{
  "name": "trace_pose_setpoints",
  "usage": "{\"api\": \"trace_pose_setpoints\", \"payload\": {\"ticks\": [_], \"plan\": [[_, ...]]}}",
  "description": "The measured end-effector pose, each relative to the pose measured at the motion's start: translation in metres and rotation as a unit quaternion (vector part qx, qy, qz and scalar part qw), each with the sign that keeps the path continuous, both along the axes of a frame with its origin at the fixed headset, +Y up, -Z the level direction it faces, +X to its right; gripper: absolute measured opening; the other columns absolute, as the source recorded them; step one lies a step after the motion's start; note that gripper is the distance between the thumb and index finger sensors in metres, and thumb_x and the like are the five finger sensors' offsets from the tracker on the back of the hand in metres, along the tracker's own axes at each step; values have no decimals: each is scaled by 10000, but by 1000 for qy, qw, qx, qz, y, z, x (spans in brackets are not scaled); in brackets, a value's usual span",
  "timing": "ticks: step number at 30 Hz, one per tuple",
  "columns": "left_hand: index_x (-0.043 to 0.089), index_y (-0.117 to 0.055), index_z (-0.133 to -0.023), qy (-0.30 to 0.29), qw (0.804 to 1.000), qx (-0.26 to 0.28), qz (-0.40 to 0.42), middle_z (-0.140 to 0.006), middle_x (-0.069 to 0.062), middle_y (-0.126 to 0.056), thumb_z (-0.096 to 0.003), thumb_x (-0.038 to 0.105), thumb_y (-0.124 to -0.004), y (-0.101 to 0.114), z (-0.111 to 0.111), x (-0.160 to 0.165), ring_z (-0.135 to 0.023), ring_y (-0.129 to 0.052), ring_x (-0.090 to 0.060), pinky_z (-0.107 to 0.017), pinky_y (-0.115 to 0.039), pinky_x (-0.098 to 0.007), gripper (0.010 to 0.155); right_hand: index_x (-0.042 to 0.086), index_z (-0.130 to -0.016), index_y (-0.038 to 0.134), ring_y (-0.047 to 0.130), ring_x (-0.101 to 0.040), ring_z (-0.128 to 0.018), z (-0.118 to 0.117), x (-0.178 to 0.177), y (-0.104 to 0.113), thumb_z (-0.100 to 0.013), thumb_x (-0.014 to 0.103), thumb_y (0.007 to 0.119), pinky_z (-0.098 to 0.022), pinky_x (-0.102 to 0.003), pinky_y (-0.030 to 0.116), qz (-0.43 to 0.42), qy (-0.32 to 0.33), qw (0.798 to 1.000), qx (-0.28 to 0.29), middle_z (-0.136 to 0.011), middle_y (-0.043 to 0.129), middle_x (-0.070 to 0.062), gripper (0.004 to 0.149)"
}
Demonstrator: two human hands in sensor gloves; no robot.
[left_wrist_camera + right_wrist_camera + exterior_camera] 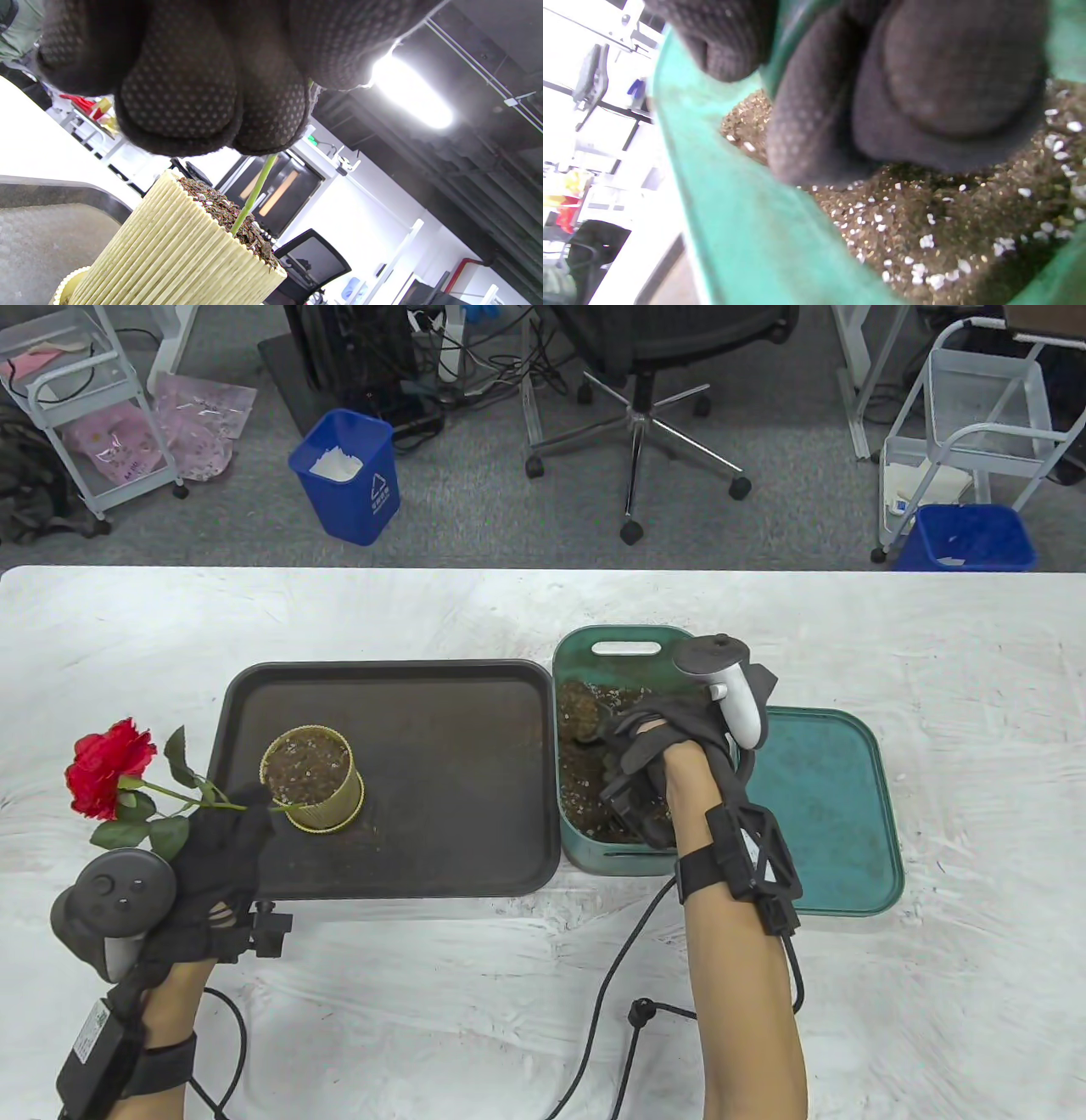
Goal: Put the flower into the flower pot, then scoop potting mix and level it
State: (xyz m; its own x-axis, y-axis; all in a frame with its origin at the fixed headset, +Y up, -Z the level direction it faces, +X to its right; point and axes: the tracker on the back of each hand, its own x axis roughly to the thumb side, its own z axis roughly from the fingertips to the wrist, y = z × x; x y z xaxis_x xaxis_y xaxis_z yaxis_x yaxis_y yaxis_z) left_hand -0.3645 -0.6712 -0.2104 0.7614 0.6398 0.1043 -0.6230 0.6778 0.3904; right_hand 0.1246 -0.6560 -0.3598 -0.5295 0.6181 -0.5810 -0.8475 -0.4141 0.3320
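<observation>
A red rose (110,768) lies tilted to the left, and my left hand (233,814) pinches its green stem (254,190) low down. The stem's end touches the soil at the near rim of the ribbed cream flower pot (310,776), seen close up in the left wrist view as pot (178,254). My right hand (636,746) is down inside the green bin (628,640), on the potting mix (925,220). Its fingers (925,84) curl round a green handle (780,46), apparently a scoop; the scoop's bowl is hidden.
The pot stands on a dark tray (424,814). The bin's green lid (814,806) lies flat to the right of the bin. Glove cables (619,976) trail over the white table near its front edge. Blue waste bins and an office chair stand on the floor beyond.
</observation>
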Motion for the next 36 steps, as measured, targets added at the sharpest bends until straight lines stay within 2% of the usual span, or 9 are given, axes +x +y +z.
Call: {"api": "trace_pose_setpoints", "payload": {"ticks": [5, 16, 23, 28, 36], "plan": [[161, -940, -762, 1, 1000, 0, 1, -552, -20, -1052, -386, 404, -813, 0, 0, 0, -338, -1094, -256, -355, -917, -424, 464, -25, -846, 696, 1087, -224, -253, 10, 6, 9, -410, 298, 742, -103, -376, 996, -40, -22, 999, 8, -620, 940, -198, 545], [159, -939, -762, 1, 1000, -1, 4, -552, -17, -1052, -387, 404, -813, 0, 0, 0, -336, -1094, -256, -354, -917, -424, 466, -20, -846, 695, 1089, -234, -261, 36, 20, 5, -408, 293, 735, -110, -387, 999, -127, -100, 986, 36, -625, 935, -202, 540], [159, -940, -762, 0, 1000, -2, 7, -553, -21, -1052, -386, 404, -814, 0, 0, -1, -337, -1094, -257, -353, -917, -424, 465, -12, -844, 702, 1088, -232, -258, 46, 16, 25, -407, 298, 736, -108, -386, 997, -137, -107, 982, 80, -621, 940, -196, 537], [161, -939, -763, -1, 1000, -3, 6, -553, -20, -1052, -387, 404, -813, 1, 0, -1, -337, -1094, -257, -356, -918, -424, 465, -11, -847, 700, 1088, -234, -261, 49, -11, 35, -412, 301, 738, -113, -387, 995, -161, -62, 980, 97, -626, 938, -197, 536], [162, -941, -760, -1, 1000, -2, 6, -552, -18, -1052, -387, 404, -813, 0, 0, -1, -336, -1094, -255, -353, -918, -423, 463, -12, -846, 699, 1093, -235, -262, 50, -108, 32, -414, 306, 739, -114, -384, 1000, -198, 50, 975, 87, -628, 939, -199, 538]]}}
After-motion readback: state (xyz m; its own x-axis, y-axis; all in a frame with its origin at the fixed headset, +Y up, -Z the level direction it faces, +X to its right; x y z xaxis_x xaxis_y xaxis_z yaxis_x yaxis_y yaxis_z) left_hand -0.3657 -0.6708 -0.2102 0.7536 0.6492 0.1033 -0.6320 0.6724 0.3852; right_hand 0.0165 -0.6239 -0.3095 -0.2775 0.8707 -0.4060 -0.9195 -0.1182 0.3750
